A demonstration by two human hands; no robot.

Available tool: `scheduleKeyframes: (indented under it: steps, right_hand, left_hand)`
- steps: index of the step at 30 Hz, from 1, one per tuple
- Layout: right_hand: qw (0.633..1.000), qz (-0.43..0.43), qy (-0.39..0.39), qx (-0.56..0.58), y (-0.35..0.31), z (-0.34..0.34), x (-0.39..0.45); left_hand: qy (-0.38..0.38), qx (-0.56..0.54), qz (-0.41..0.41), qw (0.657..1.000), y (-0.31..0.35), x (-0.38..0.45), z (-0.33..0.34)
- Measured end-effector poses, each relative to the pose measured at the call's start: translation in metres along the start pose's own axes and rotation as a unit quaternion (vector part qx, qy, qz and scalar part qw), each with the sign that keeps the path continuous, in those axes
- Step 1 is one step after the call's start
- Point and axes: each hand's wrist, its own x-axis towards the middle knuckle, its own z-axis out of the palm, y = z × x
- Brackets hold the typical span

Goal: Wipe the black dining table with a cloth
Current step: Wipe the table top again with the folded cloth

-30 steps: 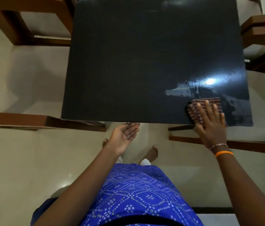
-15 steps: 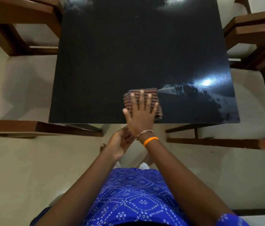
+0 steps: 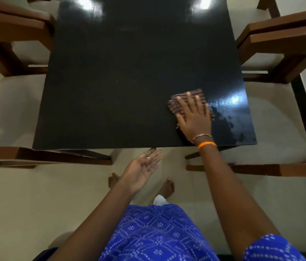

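Head camera, the only view you have, looks straight down, and your right hand (image 3: 193,117) lies flat on the folded striped cloth (image 3: 184,102), fingers (image 3: 189,99) spread wide and palm pressing it onto the black dining table (image 3: 129,72). The cloth sits in the near right part of the top, a little in from the front edge and clear of the right edge, with its far end poking out past your fingertips and its near part hidden under the palm. Now the relation that matters: nearly all the dark, dull surface lies to the left of that hand and away from you, while just to its right there is a patch of sheen and smeary marks (image 3: 233,117) running toward the near right corner; whether that is damp or only reflected light, I can't tell. Your fingers point up the table, away from your body, so I judge a sideways sweep leftward or a push straight ahead would carry the cloth over fresh ground. Your left hand (image 3: 142,166) hangs off the table, just below the front edge, palm up and fingers loosely extended, holding nothing, its fingertips near the edge though contact is unclear. It is the nearer hand to the left half, but the cloth is under your right. Brown wooden chairs (image 3: 284,40) stand on both sides.
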Motion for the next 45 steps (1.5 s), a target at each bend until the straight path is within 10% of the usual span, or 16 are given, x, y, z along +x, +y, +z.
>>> scheduleKeyframes:
  steps: [6, 12, 19, 25, 33, 45]
  right_hand:
    - [0.988, 0.149, 0.031, 0.010, 0.115, -0.022, -0.008]
    - [0.964, 0.258, 0.047, 0.040, 0.080, -0.016, -0.010]
    - [0.999, 0.013, -0.010, 0.034, -0.025, 0.012, -0.048]
    - [0.994, -0.108, 0.014, 0.017, 0.031, 0.012, -0.083]
    - [0.991, 0.097, 0.092, 0.021, 0.138, -0.007, -0.091]
    - [0.892, 0.317, 0.184, 0.264, 0.109, -0.005, -0.103]
  left_hand:
    - [-0.025, 0.013, 0.007, 1.000, -0.022, 0.010, 0.039]
    - [-0.028, 0.000, 0.010, 1.000, -0.037, 0.011, 0.054]
    - [0.027, 0.027, -0.003, 0.999, -0.042, 0.020, 0.073]
    - [0.011, 0.061, -0.023, 0.998, -0.040, 0.024, 0.088]
    - [-0.021, 0.095, -0.053, 0.994, -0.047, 0.037, 0.119]
    - [-0.061, 0.092, -0.044, 0.993, -0.058, 0.036, 0.106]
